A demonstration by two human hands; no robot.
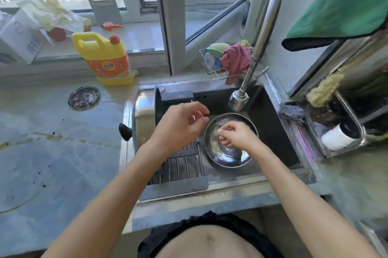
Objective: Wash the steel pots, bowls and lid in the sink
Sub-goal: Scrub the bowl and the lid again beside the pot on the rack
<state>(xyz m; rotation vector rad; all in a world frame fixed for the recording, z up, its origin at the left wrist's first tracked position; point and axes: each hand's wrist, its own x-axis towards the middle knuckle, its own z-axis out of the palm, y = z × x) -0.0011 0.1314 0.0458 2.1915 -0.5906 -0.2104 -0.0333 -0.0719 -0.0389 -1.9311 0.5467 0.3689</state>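
Grey mottled counter [63,152] across the left and front, stained with yellowish streaks and dark specks. Dark sink [270,131] set into it, a slatted drain rack [182,165] laid over its left half. Large steel pot [143,117] lying on its side at the sink's left edge, shiny wall catching the light, a black knob [125,131] sticking out toward the counter; far side hidden behind the rack frame and the left forearm, so shape and contents hard to judge. Round steel bowl [228,152] resting upright in the sink's right half, just beside the rack, polished inside with blurred reflections and perhaps pale residue; upper interior covered by the right hand. Tall steel faucet [239,100] leaning in from the right, head hanging above the bowl's far rim. Yellow detergent bottle [107,58] with a red pump standing on the counter behind the sink. Steel wool scrubber [291,111] on the sink's right ledge. Left hand [180,125] hovering above the rack, fingers loosely curled, possibly pinching something thin and dark at the fingertips, too blurred to tell. Right hand [237,135] down inside the bowl, fingers bent against its inner surface; anything held beneath them not visible.
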